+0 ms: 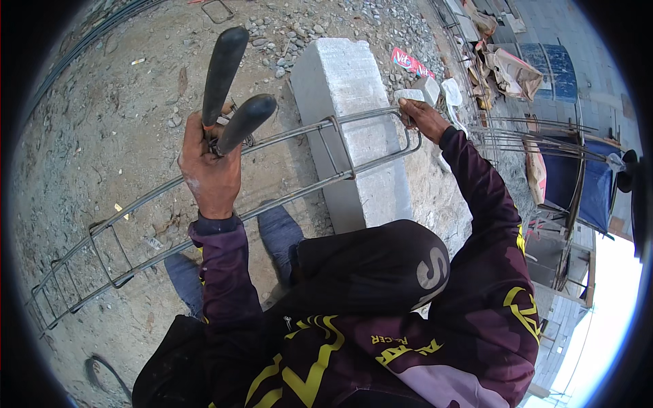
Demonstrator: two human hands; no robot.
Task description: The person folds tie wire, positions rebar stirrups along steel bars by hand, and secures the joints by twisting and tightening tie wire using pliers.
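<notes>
A long rebar cage (pixel 301 194) with rectangular wire stirrups (pixel 341 148) slants across the view, resting at its right part on a pale concrete block (pixel 352 86). My left hand (pixel 211 168) is closed around pincers with black-sleeved handles (pixel 224 71), the handles pointing up; their jaws are hidden. Some thin tie wire shows beside its fingers. The hand is over the cage's upper bars; whether it also grips them I cannot tell. On the far side of the block, my right hand (pixel 421 120) holds the bent right end of the cage.
Gravel (pixel 291 38) lies beyond the block. Block pieces (pixel 428 91) and a red wrapper (pixel 412 62) lie near my right hand. Long bars (pixel 535 140) extend at right, near torn paper sacks (pixel 515 71) and a blue drum (pixel 553 71). A loose stirrup (pixel 217 11) lies at top.
</notes>
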